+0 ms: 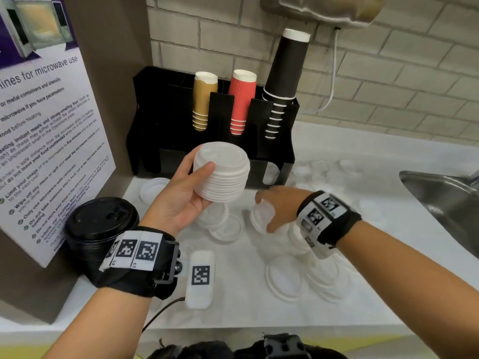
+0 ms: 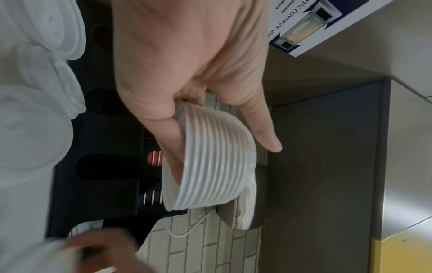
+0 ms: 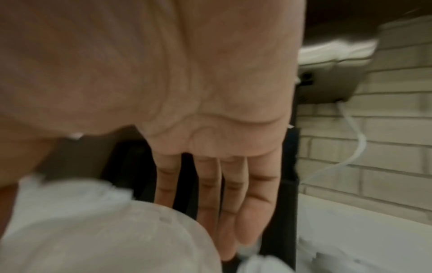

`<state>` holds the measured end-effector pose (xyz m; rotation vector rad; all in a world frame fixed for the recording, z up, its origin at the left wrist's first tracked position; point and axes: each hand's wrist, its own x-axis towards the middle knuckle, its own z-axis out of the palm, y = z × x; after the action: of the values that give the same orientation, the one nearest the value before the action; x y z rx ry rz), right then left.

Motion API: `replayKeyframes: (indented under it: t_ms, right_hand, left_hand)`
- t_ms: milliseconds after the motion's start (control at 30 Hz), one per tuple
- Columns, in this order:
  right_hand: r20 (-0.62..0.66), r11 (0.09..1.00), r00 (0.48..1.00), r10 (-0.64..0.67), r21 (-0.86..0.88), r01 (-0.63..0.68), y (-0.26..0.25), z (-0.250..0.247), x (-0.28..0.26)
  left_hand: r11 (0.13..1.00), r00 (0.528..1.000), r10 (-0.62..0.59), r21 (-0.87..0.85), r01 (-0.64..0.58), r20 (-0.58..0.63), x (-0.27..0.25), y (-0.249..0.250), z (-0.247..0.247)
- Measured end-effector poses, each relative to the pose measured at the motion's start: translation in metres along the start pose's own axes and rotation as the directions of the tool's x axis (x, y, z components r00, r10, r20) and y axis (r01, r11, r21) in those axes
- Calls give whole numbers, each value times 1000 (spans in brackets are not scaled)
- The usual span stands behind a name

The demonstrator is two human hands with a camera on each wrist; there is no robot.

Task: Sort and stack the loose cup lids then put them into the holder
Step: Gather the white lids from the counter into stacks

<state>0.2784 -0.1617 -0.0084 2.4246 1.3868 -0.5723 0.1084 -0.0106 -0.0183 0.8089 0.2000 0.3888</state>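
While the left hand [image 1: 181, 195] holds the nested stack of white lids [image 1: 223, 172] in front of the black holder [image 1: 145, 130], its grip is a side clamp: the thumb [image 1: 204, 168] lies across the ribbed rims on one side, and the fingers [image 2: 174, 147] curl round the far side, as the left-wrist view shows. The stack is tilted, its domed top turned toward the holder, and it is clear of the bench [image 1: 246, 307]. Such thin plastic lids are judged to be light, springy and somewhat slick; a squeeze across the rims should keep them nested, whereas a pinch on the dome would probably flex it or let lids slide apart.

The right hand [image 1: 274, 211] is lower, in front of the holder and nearer the bench, palm down over a smaller clump of white lids [image 1: 261, 216]. Its thumb sits below that clump and its fingers reach over the top. The right-wrist view is blurred and shows fairly straight fingers, so a closed grip cannot be confirmed. Loose lids [image 1: 285, 278] lie scattered on the bench in front of the holder, some rim-up. A stack of black lids [image 1: 102, 226] stands to the holder's left front. Paper cups [image 1: 242, 102] fill the holder's upper slots.
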Motion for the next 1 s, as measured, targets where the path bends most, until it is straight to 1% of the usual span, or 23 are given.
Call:
replayKeyframes:
  t_ms: [67,133,167,200,233,267,300,333,367,433,500,567,667,800,867,1000]
  right_hand:
    - [-127,984,992,27,177,-4,12,-18,-7]
    - [-268,920,960,83,391,30,22,-33,-16]
    - [-335,854,935,117,515,78,23,-37,-22]
    - [-392,749,908,150,644,155,21,-38,-27]
    - [-438,612,881,176,750,251,16,-38,-33]
    - [-480,487,855,195,805,340,8,-37,-38]
    - [-521,407,829,202,815,413,-1,-35,-42]
    - [-557,371,807,196,804,465,-9,-34,-46]
    - [-591,357,787,180,784,507,-17,-33,-48]
    - [-646,367,746,159,740,563,-31,-33,-52]
    - [-682,403,714,158,704,584,-41,-34,-54]
    - [-700,441,698,154,681,585,-47,-34,-55]
    - [-704,511,697,136,653,560,-51,-36,-56]
    - [-692,594,716,97,617,516,-56,-38,-57]
    - [-693,607,717,80,604,516,-58,-37,-58]
    - [-690,599,718,94,615,513,-61,-35,-61]
  left_hand:
    - [1000,1000,6,7,-6,29,0,0,0]
    - [1000,999,8,21,-9,50,0,2,3]
    - [1000,998,6,27,-8,57,0,2,5]
    - [999,998,3,32,-5,58,-1,3,6]
    - [999,998,-3,37,1,56,-1,2,7]
    - [999,999,-8,43,6,53,-1,2,8]
    - [999,999,-9,49,7,53,-2,1,9]
    - [998,998,-11,59,7,57,-3,0,10]
    - [997,998,-15,73,10,65,-4,-1,10]
    - [995,996,-24,100,15,91,-6,-2,10]
    - [991,994,-29,130,15,109,-7,-2,9]
    - [987,993,-33,158,14,114,-8,-3,8]
    - [978,990,-51,209,23,129,-9,-4,7]
    - [969,987,-77,243,40,144,-8,-6,4]
    - [971,986,-77,235,41,145,-8,-8,2]
    - [978,985,-73,204,41,156,-8,-8,-1]
